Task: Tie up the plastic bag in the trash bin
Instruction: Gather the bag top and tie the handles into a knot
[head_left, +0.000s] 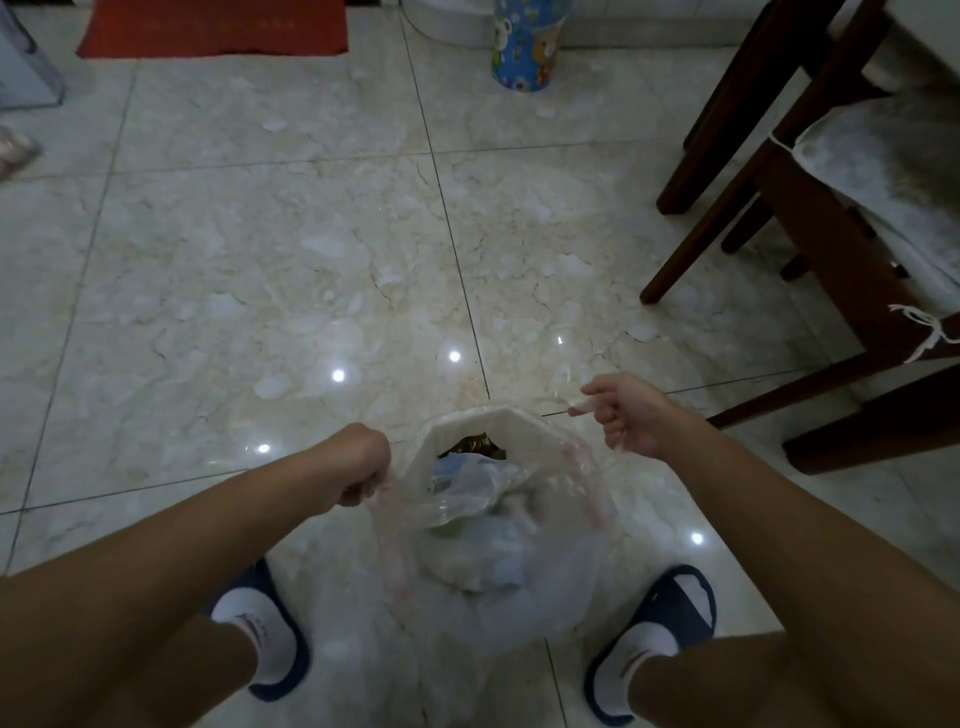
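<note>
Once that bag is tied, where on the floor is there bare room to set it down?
The widest free patch is the tiled floor ahead of the trash bin, bordered by the red mat, the patterned blue cylinder and the chair legs. It is crowded near the feet, where both hands stretch the plastic bag between the slippers.

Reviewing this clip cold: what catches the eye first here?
Two bare forearms reach in from below, the left hand and the right hand each gripping an edge of a clear plastic bag. The bag lines a white trash bin standing between slippered feet on the glossy marble floor.
</note>
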